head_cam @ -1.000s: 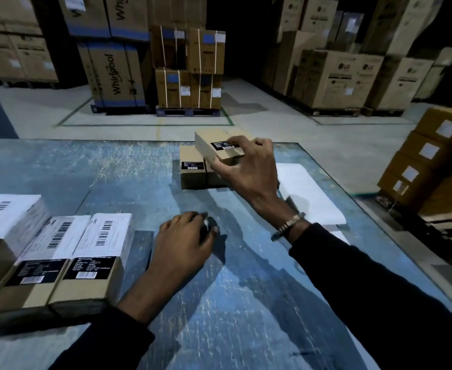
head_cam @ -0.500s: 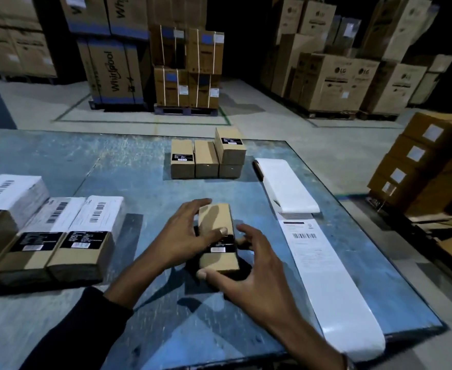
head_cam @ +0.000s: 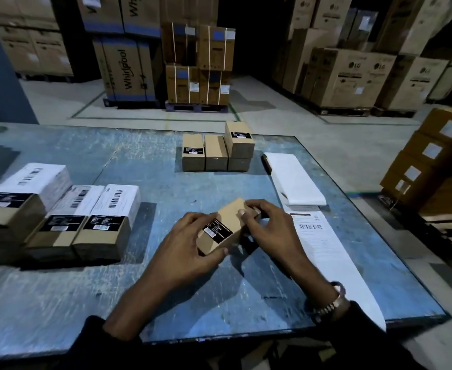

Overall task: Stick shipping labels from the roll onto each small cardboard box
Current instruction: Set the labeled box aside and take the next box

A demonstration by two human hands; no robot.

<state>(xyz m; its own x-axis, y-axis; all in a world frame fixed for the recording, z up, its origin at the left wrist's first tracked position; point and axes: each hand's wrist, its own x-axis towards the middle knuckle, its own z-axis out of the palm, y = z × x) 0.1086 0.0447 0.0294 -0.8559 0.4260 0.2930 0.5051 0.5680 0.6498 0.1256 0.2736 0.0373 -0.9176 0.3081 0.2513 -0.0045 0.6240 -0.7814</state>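
Box [head_cam: 226, 226] — small, brown cardboard, with a black sticker on its near end — sits at the middle of the blue surface [head_cam: 144, 303], turned at an angle, held between both hands. Left hand [head_cam: 190, 245] grips the near end: its fingers curl over the left side and the thumb presses the near corner. Right hand [head_cam: 268, 231] grips the far end, fingers bent over the top and the far corner, with a bracelet [head_cam: 332, 303] at the wrist. Whether the box rests flat on the surface or is tipped up slightly, I cannot tell.

Just right of the hands a white label strip [head_cam: 336, 265] runs toward the near edge, its nearest printed label bearing a barcode; the strip leads back to the roll [head_cam: 292, 178] lying farther away on the right.

On the left stand three labelled boxes [head_cam: 67, 212] side by side, touching, each with a white barcode label on top and a black sticker on the near end; the leftmost is taller. Behind the held box, toward the far edge, is a group of plain boxes [head_cam: 216, 152] — three in a row with a fourth stacked on the right one.

Beyond the surface, large cartons [head_cam: 198, 65] stand on pallets on the warehouse floor.
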